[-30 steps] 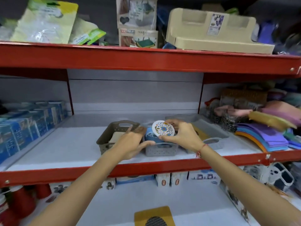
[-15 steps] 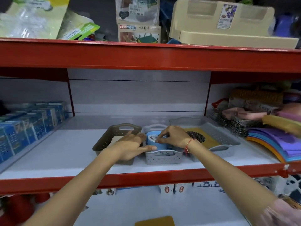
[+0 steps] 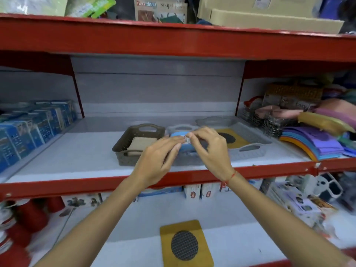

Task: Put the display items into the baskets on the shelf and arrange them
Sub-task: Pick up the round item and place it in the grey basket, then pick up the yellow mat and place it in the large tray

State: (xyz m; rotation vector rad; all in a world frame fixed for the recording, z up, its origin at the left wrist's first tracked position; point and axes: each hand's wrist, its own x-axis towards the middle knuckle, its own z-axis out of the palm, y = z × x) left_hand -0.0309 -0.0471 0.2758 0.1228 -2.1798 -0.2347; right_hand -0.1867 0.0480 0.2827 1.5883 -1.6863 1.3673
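Note:
Three baskets stand side by side on the middle shelf. The brown basket [image 3: 134, 135] holds a beige pad [image 3: 143, 143]. The small grey basket [image 3: 185, 159] holds a blue round item [image 3: 176, 134]. The wide grey basket [image 3: 249, 149] holds a yellow mat with a black mesh circle [image 3: 234, 137]. My left hand [image 3: 158, 160] and my right hand [image 3: 210, 149] meet over the small grey basket, fingertips pinched on a small pale part at the top of the blue round item. Both hands hide most of that basket. Another yellow mat [image 3: 185, 245] lies on the lower shelf.
Blue boxes [image 3: 28, 130] line the shelf's left side. Wire baskets and a stack of coloured mats [image 3: 316, 143] crowd the right. The red shelf edge [image 3: 77, 184] runs in front of the baskets. Red cups [image 3: 23, 228] and boxed goods sit on the lower shelf.
My right hand lowered a round patterned disc into the small grey basket onto the blue item. Both hands then drew together, pinching at its top. The view shifted slightly downward.

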